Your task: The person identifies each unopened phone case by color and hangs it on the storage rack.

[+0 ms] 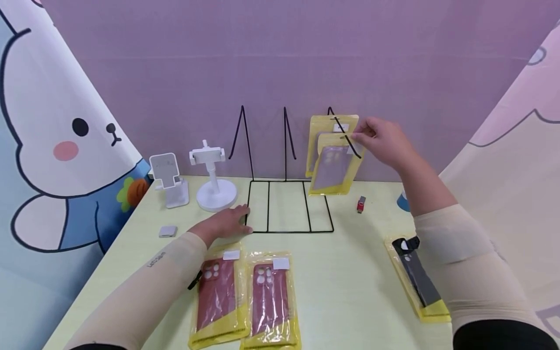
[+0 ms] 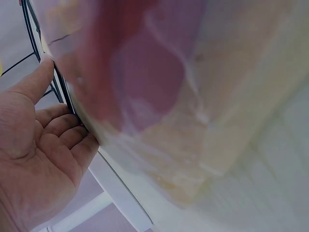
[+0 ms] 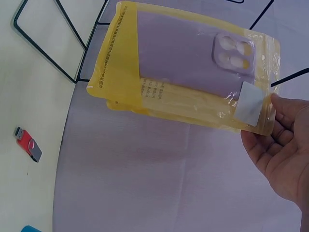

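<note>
My right hand [image 1: 379,143] pinches the top corner of a yellow-edged bag with a purple phone case [image 1: 333,167], which hangs on the right hook [image 1: 345,132] of a black wire rack [image 1: 288,232]. Behind it on that hook hangs a second such bag [image 1: 318,125]. In the right wrist view the thumb and fingers [image 3: 282,108] grip the bag beside its white label. My left hand [image 1: 225,223] touches the rack base's left side, its fingers fairly straight. Two bags with dark red phone cases [image 1: 217,296] [image 1: 270,299] lie in front, partly under the left forearm.
A white phone stand [image 1: 168,180] and a white round-based holder [image 1: 216,194] stand at left, near a small grey-white square [image 1: 168,231]. A red USB stick [image 1: 360,204] and a blue object [image 1: 403,201] lie at right. A bagged black case [image 1: 415,277] sits by the right forearm.
</note>
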Demonstrator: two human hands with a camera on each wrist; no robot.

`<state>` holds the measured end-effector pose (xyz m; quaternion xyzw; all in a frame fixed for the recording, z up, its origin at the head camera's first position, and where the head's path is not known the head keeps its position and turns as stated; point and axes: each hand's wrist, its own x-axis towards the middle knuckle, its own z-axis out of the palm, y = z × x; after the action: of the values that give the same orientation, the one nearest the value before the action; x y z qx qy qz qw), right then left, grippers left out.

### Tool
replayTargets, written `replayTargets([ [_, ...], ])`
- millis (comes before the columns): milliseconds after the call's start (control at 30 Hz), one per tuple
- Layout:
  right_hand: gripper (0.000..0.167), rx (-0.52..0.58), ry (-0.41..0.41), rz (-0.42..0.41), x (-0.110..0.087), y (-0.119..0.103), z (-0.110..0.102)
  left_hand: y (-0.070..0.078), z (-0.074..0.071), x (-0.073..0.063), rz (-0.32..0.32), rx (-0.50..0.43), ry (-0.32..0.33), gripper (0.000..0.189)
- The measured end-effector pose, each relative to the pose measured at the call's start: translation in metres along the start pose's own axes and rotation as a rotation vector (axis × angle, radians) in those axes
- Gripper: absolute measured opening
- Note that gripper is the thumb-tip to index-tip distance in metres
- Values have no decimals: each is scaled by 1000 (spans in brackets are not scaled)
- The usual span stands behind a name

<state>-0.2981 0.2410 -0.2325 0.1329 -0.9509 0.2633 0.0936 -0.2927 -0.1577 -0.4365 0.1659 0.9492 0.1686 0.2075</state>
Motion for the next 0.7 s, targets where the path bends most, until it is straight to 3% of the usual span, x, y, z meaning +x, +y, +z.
replayTargets([
  [400, 45, 31, -2, 83, 11, 6, 1, 2, 2, 1, 13, 3, 5, 77],
  [700, 58, 83, 27, 91, 3, 13, -4, 3, 2, 3, 17, 0, 8, 77],
])
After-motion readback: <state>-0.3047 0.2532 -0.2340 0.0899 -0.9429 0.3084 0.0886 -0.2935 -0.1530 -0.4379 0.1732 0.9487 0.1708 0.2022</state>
